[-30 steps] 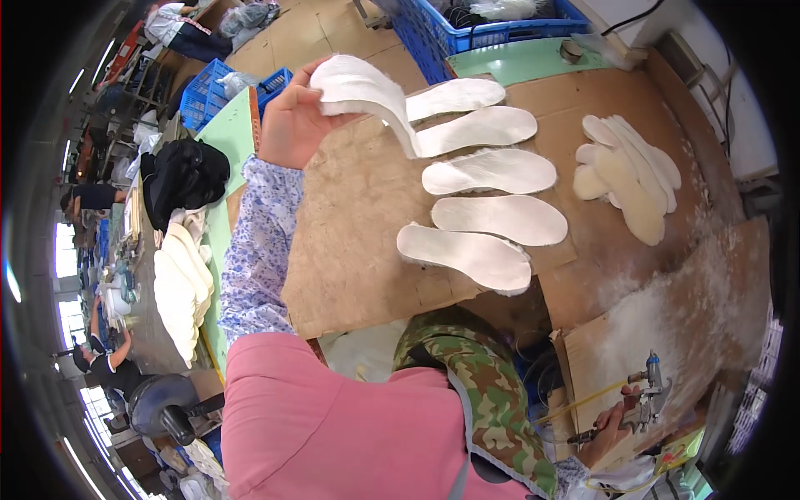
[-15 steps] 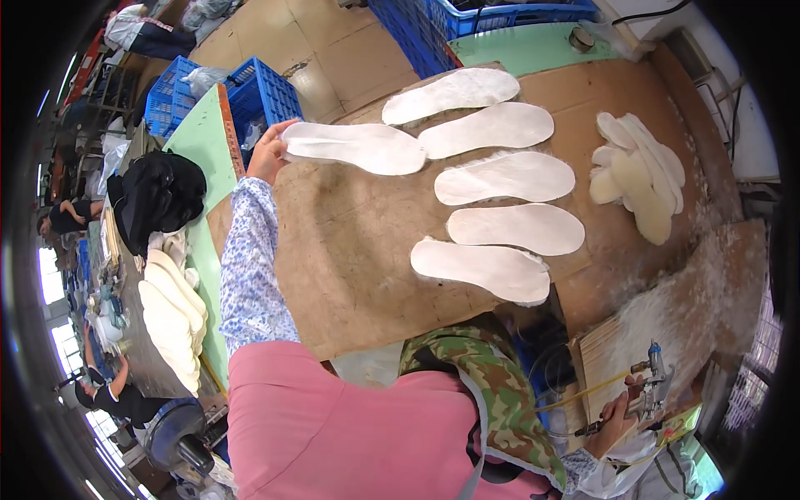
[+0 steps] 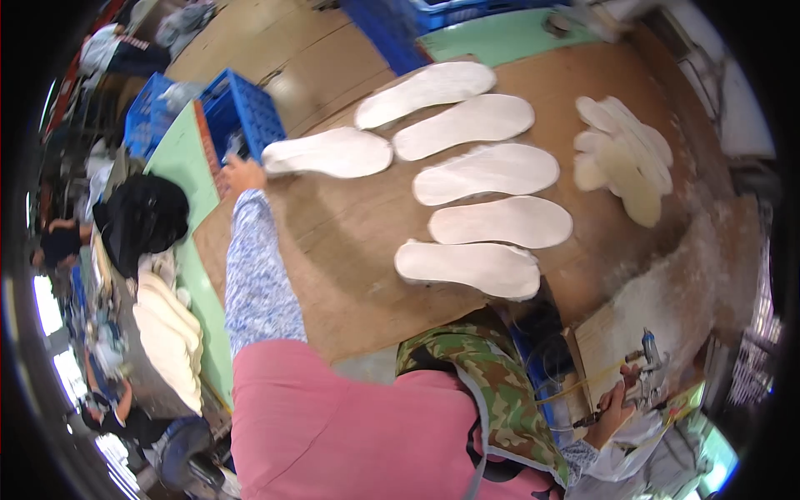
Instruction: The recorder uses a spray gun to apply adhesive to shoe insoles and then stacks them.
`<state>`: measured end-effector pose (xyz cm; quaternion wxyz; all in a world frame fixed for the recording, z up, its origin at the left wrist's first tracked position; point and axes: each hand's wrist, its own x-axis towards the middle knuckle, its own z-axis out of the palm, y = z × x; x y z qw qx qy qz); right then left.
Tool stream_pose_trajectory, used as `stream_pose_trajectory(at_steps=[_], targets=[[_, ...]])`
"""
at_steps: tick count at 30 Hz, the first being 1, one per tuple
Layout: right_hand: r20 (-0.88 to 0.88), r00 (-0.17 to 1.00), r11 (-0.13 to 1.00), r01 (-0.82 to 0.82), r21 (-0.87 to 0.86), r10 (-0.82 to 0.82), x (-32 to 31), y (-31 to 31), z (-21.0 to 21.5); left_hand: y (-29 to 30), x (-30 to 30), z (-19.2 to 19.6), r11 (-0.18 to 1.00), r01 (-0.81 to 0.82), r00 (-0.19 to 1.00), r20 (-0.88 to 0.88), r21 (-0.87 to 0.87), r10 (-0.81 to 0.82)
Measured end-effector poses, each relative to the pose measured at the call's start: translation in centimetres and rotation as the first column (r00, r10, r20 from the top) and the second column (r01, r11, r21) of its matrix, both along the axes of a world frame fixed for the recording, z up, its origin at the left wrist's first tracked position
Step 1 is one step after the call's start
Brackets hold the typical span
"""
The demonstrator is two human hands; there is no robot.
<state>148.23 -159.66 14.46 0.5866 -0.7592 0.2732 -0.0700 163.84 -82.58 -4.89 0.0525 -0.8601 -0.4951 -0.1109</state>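
Leftmost insole [image 3: 329, 154] down, broad end rightward

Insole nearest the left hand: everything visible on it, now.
The insole is white, long and round-ended, soft-looking, its upper face fairly smooth. It appears to lie flat on the brown sheet, narrower end left beside the left hand, wider end right, close to the neighbouring insole. Blur hides whether the fingers touch it.
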Motion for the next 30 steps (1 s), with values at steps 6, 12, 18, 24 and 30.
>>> stream_pose_trajectory(at_steps=[6,12,18,24,30], targets=[[-0.004,0.997,0.997,0.083,-0.006,-0.083,-0.1,-1.5,0.0,-11.7,6.6,6.2,0.809,0.568,0.763,0.27,0.154,-0.587],[-0.005,0.988,0.984,0.156,0.08,-0.157,-0.3,-4.1,0.5,-37.2,17.5,7.2,-0.044,0.978,0.142,0.803,-0.204,-0.578],[-0.013,0.956,0.947,0.292,0.136,-0.293,-5.3,-7.4,0.0,-57.5,25.5,4.7,-0.074,0.988,-0.008,0.433,-0.135,-0.901],[0.022,0.881,0.864,0.458,0.208,-0.473,-11.7,-12.6,-0.9,-62.4,28.7,3.1,0.108,0.992,0.122,-0.315,0.06,-0.941],[0.037,0.858,0.84,0.492,0.229,-0.513,-14.9,-17.9,-2.1,-70.3,26.8,18.2,-0.398,0.917,-0.376,0.269,-0.032,-0.887]])
